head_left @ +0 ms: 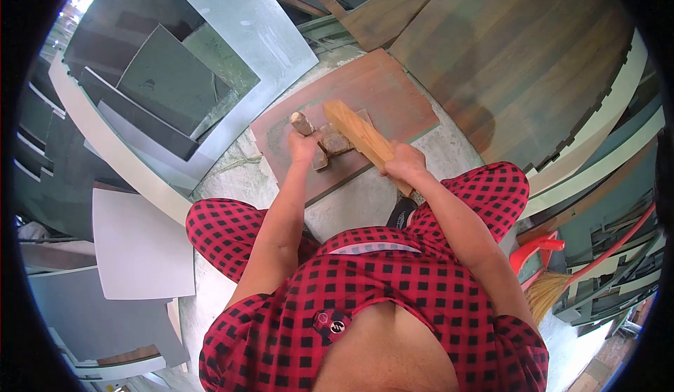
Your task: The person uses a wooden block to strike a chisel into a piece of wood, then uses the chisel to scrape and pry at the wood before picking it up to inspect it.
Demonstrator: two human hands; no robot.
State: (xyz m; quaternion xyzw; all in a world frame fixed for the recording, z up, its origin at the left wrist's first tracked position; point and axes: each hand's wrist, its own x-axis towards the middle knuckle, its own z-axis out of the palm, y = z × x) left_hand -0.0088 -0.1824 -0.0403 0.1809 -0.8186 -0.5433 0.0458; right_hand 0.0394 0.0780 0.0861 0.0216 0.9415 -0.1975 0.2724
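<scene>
My left hand (302, 146) is closed round a worn, rough wooden piece (301, 123) whose end sticks up above the fingers. Beside it, a rough brown block (335, 141) lies between my hands, partly hidden; the kind of tool is not clear. My right hand (405, 161) grips the near end of a thick, light-coloured wooden bar (359, 134). The bar slants up and left, its far end overlapping the block in this view. Both hands are over a reddish-brown board (400, 93) on the floor.
Large wood-grain panels (519, 62) stand at the right, and a pale sheet (246, 23) with grey offcuts (165, 76) at the left. A white panel (144, 244) is lower left. A broom (547, 294) and red dustpan (531, 251) are by my right knee.
</scene>
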